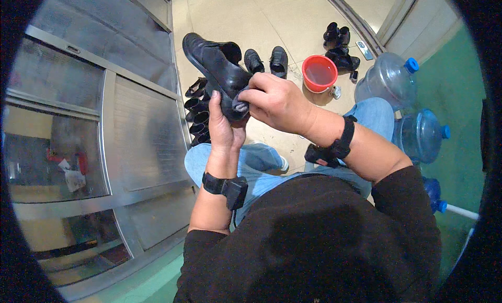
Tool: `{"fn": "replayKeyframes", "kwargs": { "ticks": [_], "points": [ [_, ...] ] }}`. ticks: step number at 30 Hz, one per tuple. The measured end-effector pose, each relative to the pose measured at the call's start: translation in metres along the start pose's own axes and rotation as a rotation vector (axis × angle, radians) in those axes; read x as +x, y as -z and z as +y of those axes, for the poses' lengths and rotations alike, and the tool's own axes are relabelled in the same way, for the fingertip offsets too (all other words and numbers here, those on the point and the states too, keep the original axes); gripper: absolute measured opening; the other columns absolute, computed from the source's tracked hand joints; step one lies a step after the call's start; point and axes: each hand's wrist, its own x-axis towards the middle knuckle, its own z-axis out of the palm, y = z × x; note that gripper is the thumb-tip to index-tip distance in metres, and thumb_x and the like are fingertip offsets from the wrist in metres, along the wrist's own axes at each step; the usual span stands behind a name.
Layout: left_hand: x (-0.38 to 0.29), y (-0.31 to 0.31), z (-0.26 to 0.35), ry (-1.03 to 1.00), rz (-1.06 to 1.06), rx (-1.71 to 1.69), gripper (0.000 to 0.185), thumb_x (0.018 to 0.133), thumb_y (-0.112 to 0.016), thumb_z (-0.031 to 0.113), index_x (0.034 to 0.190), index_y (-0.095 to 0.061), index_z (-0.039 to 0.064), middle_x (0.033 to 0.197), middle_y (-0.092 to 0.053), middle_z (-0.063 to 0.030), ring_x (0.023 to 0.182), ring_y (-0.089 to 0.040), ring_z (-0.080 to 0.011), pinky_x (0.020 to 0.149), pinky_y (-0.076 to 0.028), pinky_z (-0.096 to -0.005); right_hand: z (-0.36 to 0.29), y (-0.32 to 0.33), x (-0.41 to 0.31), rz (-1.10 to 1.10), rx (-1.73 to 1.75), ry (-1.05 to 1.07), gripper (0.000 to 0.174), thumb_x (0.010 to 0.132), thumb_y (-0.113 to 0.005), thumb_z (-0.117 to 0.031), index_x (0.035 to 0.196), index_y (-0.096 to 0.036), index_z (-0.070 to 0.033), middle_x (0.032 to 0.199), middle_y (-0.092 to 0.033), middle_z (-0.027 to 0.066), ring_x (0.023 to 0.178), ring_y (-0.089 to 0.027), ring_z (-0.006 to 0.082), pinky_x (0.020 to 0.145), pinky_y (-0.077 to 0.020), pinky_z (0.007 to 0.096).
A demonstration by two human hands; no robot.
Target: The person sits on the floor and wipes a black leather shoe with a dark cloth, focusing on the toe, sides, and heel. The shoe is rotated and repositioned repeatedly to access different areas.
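A black leather shoe (219, 67) is held up before me, its heel opening at the far right side and one end close to my body. My left hand (225, 126) grips the near end from below, with the thumb along the sole edge. Pinched in the fingers of my right hand (280, 105) is a dark grey cloth (240, 103), pressed against the shoe's near end. Part of the cloth is hidden under the fingers.
On the tiled floor stand a pair of black shoes (278, 62), a red bucket (319, 73) of murky water and more black shoes (343, 60). Several shoes (199, 116) line the metal-framed cabinet (145, 126) at left. Large water bottles (417, 136) stand along the green wall (455, 87).
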Motion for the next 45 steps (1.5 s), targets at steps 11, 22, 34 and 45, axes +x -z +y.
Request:
{"fn": "replayKeyframes", "kwargs": {
  "ticks": [11,22,34,45],
  "points": [
    [-0.001,0.02,-0.006,-0.094,0.034,0.154,0.05,0.088,-0.055,0.018,0.131,-0.031,0.009,0.114,-0.052,-0.0107,0.099,-0.057,-0.0216,0.081,-0.053,-0.0357,-0.002,0.0,0.011,-0.028,0.019,0.091,0.01,0.069,-0.059,-0.01,0.078,-0.057,-0.007,0.075,-0.052,0.0111,0.068,-0.058,0.0283,0.058,-0.0499,0.0379],
    [-0.007,0.049,0.0,0.08,-0.143,-0.107,0.06,0.08,-0.054,0.037,0.132,-0.039,0.011,0.125,-0.049,-0.0094,0.114,-0.05,-0.0271,0.094,-0.044,-0.0427,0.071,0.027,0.006,0.281,0.842,-0.775,0.022,0.079,-0.057,-0.012,0.095,-0.064,0.0,0.082,-0.064,0.0067,0.07,-0.06,0.0147,0.063,-0.0485,0.0274],
    [-0.006,0.069,-0.018,0.5,-0.647,-0.725,0.069,0.081,-0.059,0.042,0.13,-0.036,0.0,0.112,-0.044,-0.0235,0.082,-0.052,-0.0332,0.06,-0.053,-0.0413,0.073,0.041,-0.012,0.362,1.407,-1.016,0.019,0.086,-0.052,-0.009,0.104,-0.057,-0.002,0.085,-0.064,0.005,0.07,-0.061,0.0107,0.059,-0.0493,0.0234],
    [-0.011,0.051,-0.017,0.489,-0.457,-0.52,0.059,0.086,-0.049,0.042,0.127,-0.04,0.0,0.112,-0.047,-0.0183,0.077,-0.047,-0.0268,0.049,-0.046,-0.0332,0.053,0.04,-0.001,0.342,1.234,-0.951,0.027,0.084,-0.055,-0.007,0.109,-0.059,0.001,0.087,-0.065,0.0052,0.071,-0.061,0.0108,0.065,-0.0497,0.0247]
  ]
}}
